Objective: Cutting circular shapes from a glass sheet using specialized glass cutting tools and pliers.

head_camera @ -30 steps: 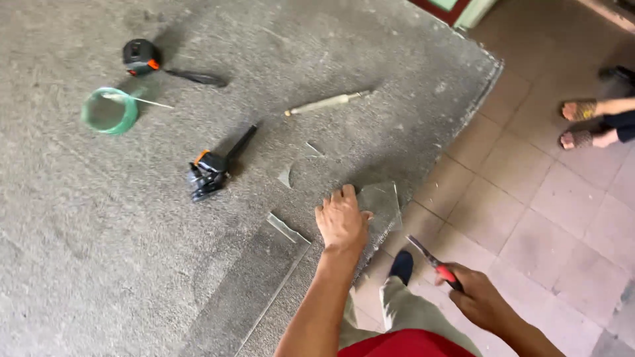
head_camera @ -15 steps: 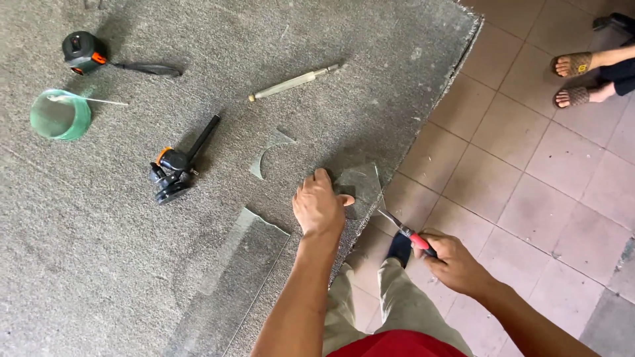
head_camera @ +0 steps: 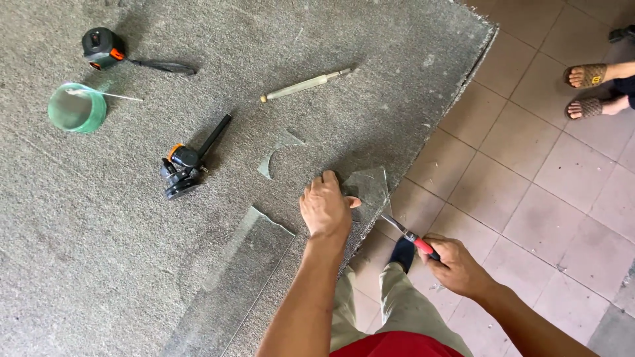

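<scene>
My left hand [head_camera: 325, 208] presses flat on a small glass piece [head_camera: 370, 186] that lies at the edge of a grey carpeted table [head_camera: 119, 264]. My right hand [head_camera: 453, 264] grips red-handled pliers [head_camera: 405, 231], whose jaws touch the glass piece's near edge. A curved glass offcut [head_camera: 278, 151] lies just beyond my left hand. A long glass sheet [head_camera: 231, 284] with a broken end rests to the left of my forearm.
On the carpet lie a black and orange suction tool [head_camera: 184, 164], a glass cutter [head_camera: 307, 84], a green round dish [head_camera: 76, 108] and a black and orange tape measure [head_camera: 102, 47]. Another person's sandalled feet [head_camera: 592, 89] stand on the tiled floor [head_camera: 529, 185] at right.
The view has shifted a little, and my left hand stays on the glass piece. My right hand has brought the pliers up to the glass piece's edge.
</scene>
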